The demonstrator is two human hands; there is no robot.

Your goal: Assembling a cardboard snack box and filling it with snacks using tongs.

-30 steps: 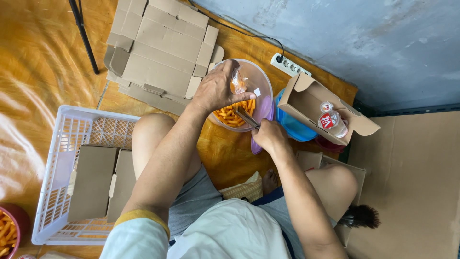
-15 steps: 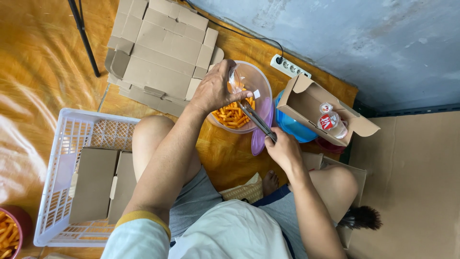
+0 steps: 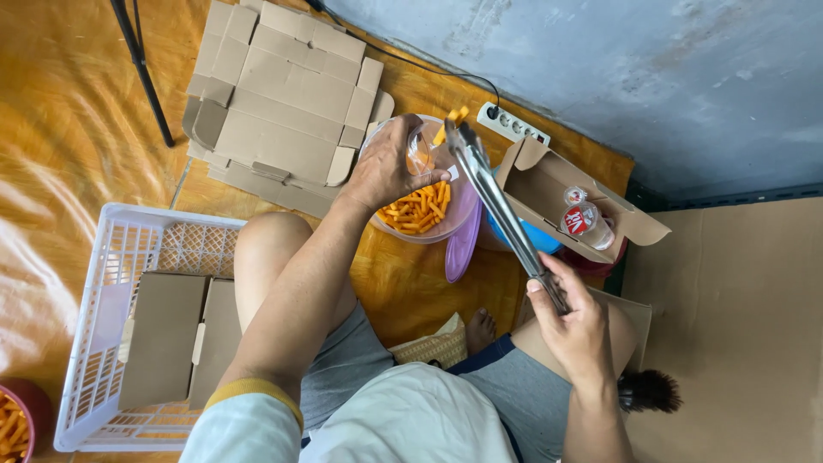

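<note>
The right hand (image 3: pixel 576 330) is closed around the handle end of a pair of long metal tongs (image 3: pixel 501 210), fingers wrapped tight. The tongs slant up and away from that hand, and their tips pinch a few orange snack sticks (image 3: pixel 456 117) above the far rim of a clear round plastic bowl (image 3: pixel 446 225). The left hand (image 3: pixel 386 167) curls over the near side of that bowl, its fingers gripping a small clear plastic cup (image 3: pixel 419 151) tilted over the heap of orange sticks inside. The bowl sits on the orange floor covering, just in front of the person's knees.

A purple plastic lid (image 3: pixel 461 249) leans against the bowl's right side. Beyond it stands an open brown cardboard box (image 3: pixel 549 184) with a couple of small bottles in it. A white power strip (image 3: pixel 512 125) lies near the wall. Flattened cardboard (image 3: pixel 274 103) lies to the left, and nearer, a white plastic basket (image 3: pixel 116 257) holds folded cardboard pieces.
</note>
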